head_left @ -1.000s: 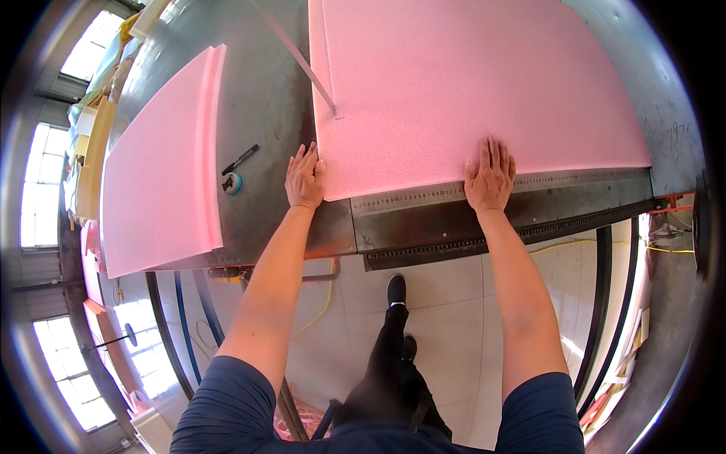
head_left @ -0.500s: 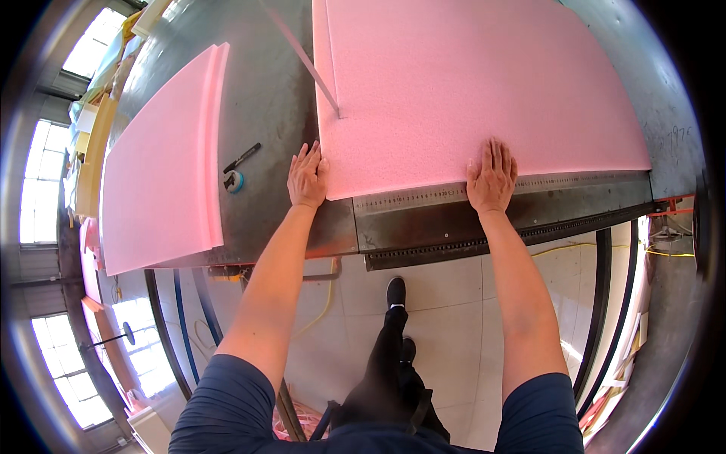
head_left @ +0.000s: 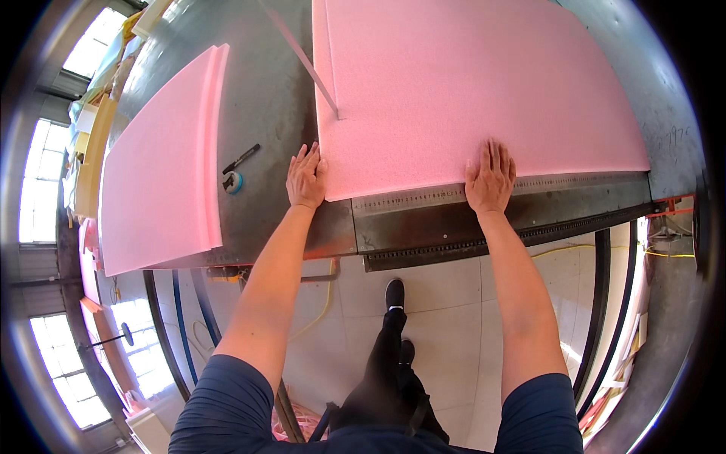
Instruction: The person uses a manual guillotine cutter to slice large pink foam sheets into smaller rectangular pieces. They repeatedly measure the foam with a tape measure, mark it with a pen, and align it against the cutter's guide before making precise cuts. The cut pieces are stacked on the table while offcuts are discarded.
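Note:
A large pink foam sheet (head_left: 484, 98) lies on the grey metal table. My left hand (head_left: 306, 180) rests at its near left corner, fingers stretched along the left side edge. Flat on the near edge lies my right hand (head_left: 491, 180), palm down with fingers extended over the foam. Neither hand grasps anything. A thin upright saw blade (head_left: 302, 60) comes down into the foam near its left side, and a straight cut line runs from there toward the far end. Along the sheet's near edge runs a metal ruler (head_left: 412, 198), partly covered by my right hand.
More pink foam sheets (head_left: 162, 163) lie stacked at the left of the table. Between stacks are a black marker (head_left: 242, 157) and a blue tape measure (head_left: 233, 182). A dark slotted rail (head_left: 439, 252) edges the table front. A yellow cable (head_left: 318, 310) trails across the tiled floor.

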